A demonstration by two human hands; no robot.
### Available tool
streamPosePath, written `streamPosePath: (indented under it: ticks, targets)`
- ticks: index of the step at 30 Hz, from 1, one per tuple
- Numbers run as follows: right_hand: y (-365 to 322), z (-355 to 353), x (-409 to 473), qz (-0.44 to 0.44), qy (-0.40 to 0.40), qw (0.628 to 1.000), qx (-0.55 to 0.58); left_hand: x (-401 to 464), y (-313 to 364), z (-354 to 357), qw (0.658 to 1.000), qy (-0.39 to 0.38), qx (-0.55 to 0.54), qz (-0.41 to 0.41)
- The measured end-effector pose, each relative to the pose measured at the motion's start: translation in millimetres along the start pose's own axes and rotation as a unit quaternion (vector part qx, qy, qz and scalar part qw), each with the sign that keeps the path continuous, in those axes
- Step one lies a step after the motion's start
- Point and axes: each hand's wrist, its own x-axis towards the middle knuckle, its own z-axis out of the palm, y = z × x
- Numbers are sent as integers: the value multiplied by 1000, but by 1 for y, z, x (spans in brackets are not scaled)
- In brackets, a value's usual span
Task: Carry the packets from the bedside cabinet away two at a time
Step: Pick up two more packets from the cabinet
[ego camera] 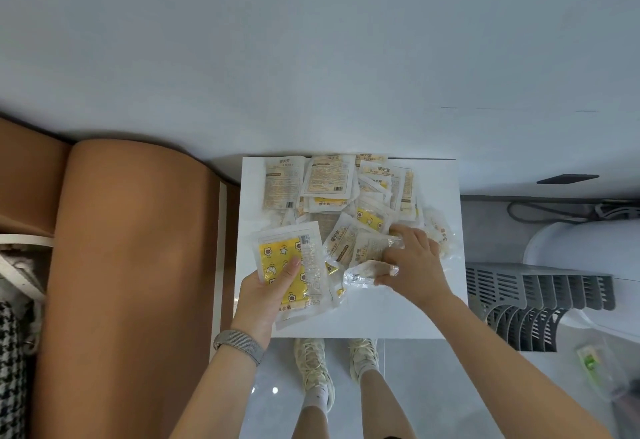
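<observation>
Clearly, both hands were busy over the white worktop [408, 314] of the bedside cabinet, where a loose pile of packets [346, 192] lay heaped toward the wall side. The left hand [268, 294] gripped a yellow-patterned packet [292, 272] at the worktop's near left corner, its thumb [289, 270] pressed flat across the printed face and the other fingers hidden beneath it. More packets seemed to be stacked under that one, though how many could not be told. The right hand [414, 265] reached into the near edge of the pile, its fingers [386, 277] curled around a crumpled clear packet [369, 258], pinching its wrapper. A grey band [239, 345] circled the left wrist. A tan padded headboard [131, 265] stood left of the worktop, and a grey slatted rack [540, 303] lay to its right.
</observation>
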Motion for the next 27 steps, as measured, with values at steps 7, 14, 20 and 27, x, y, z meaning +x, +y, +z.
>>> streamPosePath:
  ticks: [7,14,20,27]
  targets:
    - [-8,18,-22,28,137,988,-60,-2,0,-4,999,-4,43,20]
    - [-8,13,-42,8,89,986,140,-9,0,-4,999,20,9,27]
    - [-28,-32,-70,52,101,936,334,-44,21,-9,997,50,0,64]
    - [-104,-117,-97,2,-20,848,530,-148,55,-43,982,145,-52,113]
